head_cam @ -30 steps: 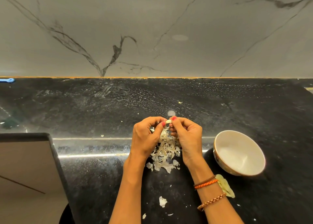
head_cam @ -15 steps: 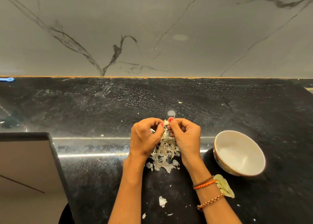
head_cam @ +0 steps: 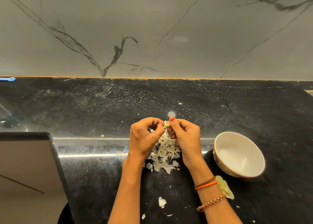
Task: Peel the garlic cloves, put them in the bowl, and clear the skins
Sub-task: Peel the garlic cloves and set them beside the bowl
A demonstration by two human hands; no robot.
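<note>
hands [head_cam: 165,135] slightly parted, garlic clove [head_cam: 166,125] more exposed

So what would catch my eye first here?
Two hands, left hand and right hand, pinch a small garlic clove between them at the centre. Under them lies a pile of pale skins on the black counter, and a white bowl sits to the right.

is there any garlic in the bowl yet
No, the white bowl shows only its bare inside, while both hands pinch a garlic clove above the pile of skins.
</note>
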